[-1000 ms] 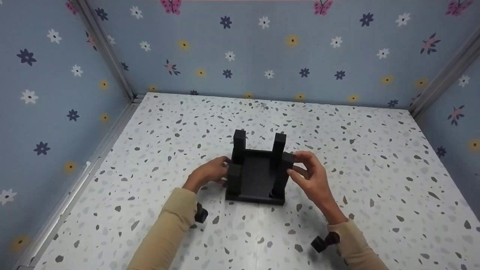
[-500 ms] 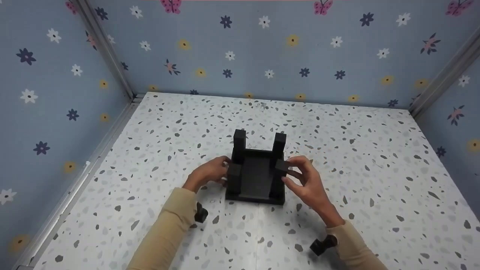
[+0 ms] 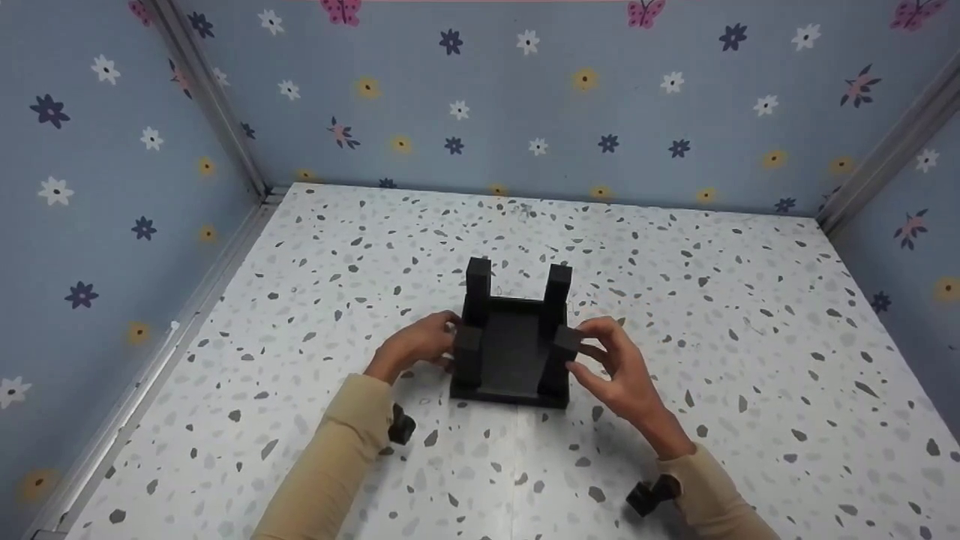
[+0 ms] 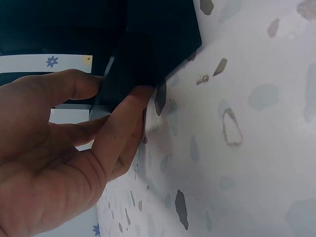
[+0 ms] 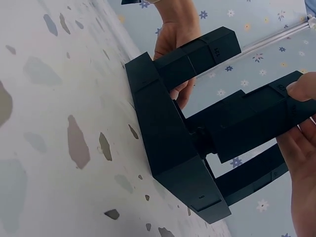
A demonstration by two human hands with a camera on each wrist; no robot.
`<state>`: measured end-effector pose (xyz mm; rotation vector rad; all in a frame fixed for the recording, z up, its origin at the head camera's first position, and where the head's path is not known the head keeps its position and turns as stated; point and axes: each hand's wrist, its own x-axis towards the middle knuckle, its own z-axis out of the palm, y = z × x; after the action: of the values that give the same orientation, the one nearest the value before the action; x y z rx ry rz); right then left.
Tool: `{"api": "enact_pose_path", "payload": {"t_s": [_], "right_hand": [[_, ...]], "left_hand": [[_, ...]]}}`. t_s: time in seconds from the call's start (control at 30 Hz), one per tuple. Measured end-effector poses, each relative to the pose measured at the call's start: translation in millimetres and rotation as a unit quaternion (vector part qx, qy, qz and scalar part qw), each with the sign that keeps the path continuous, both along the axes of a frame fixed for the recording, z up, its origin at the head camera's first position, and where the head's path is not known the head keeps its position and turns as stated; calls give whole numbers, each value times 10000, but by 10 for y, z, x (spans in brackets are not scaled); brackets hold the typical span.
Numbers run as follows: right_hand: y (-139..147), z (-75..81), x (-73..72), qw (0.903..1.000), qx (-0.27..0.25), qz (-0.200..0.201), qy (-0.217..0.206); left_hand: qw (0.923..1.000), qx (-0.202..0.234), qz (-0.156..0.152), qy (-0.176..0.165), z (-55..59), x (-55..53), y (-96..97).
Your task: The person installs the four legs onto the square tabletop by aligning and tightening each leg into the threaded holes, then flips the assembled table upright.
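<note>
A black piece like a small upside-down table lies mid-surface, its rimmed base (image 3: 510, 398) down and several square legs pointing up. My right hand (image 3: 619, 371) pinches the top of the near right leg (image 3: 568, 342) between thumb and fingers. In the right wrist view, a dark threaded stud (image 5: 201, 140) shows in the gap between this leg and the base, and the leg leans a little. My left hand (image 3: 418, 343) grips the base's left side by the near left leg (image 3: 469, 356). In the left wrist view, its fingertips (image 4: 140, 94) reach under the black edge.
The white speckled tabletop (image 3: 360, 255) is bounded by flowered blue panels (image 3: 495, 97) at the back and sides. A metal rail (image 3: 142, 405) runs along the left edge. Black camera mounts hang at the left wrist (image 3: 402, 426) and right wrist (image 3: 651, 495).
My right hand has drawn the leg's top toward me and slightly left, so the leg stands straighter over its corner. My left hand and the base have stayed put.
</note>
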<state>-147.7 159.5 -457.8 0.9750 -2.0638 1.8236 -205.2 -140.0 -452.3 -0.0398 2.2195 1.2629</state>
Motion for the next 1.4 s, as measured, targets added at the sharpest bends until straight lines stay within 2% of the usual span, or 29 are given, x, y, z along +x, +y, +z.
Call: {"api": "enact_pose_path", "payload": {"t_s": [0.13, 0.27, 0.43, 0.6, 0.8, 0.93, 1.0, 1.1, 1.2, 1.3, 1.4], "right_hand": [[-19, 24, 6, 9990, 294, 28, 348], [-18, 35, 12, 9979, 498, 43, 407], [-10, 14, 12, 9992, 325, 30, 248], [-25, 22, 55, 9994, 259, -190, 146], [-82, 99, 91, 9983, 221, -504, 206], [-95, 102, 80, 9969, 249, -620, 417], [-94, 97, 73, 9968, 268, -640, 389], [-84, 105, 58, 9987, 186, -482, -27], [-69, 140, 36, 9971, 3, -112, -755], [-51, 184, 2, 9877, -158, 467, -1485], [-39, 223, -23, 9745, -161, 1031, -1987]], "left_hand": [[10000, 90, 31, -2, 17, 2, 4], [9997, 248, 48, -17, 25, 17, 13], [9997, 244, 47, -42, 13, 32, 17], [9996, 273, 88, -38, 6, 38, 18], [9997, 220, 52, -14, 2, 20, 12], [9997, 255, 66, -7, 13, 26, 17], [9996, 275, 53, 17, 20, 33, 20], [9997, 240, 26, 31, 22, 36, 13], [10000, 77, 28, 16, 22, 31, 5], [10000, -23, 25, -1, 22, 26, 2], [10000, 60, 32, -29, 17, 23, 3]]}}
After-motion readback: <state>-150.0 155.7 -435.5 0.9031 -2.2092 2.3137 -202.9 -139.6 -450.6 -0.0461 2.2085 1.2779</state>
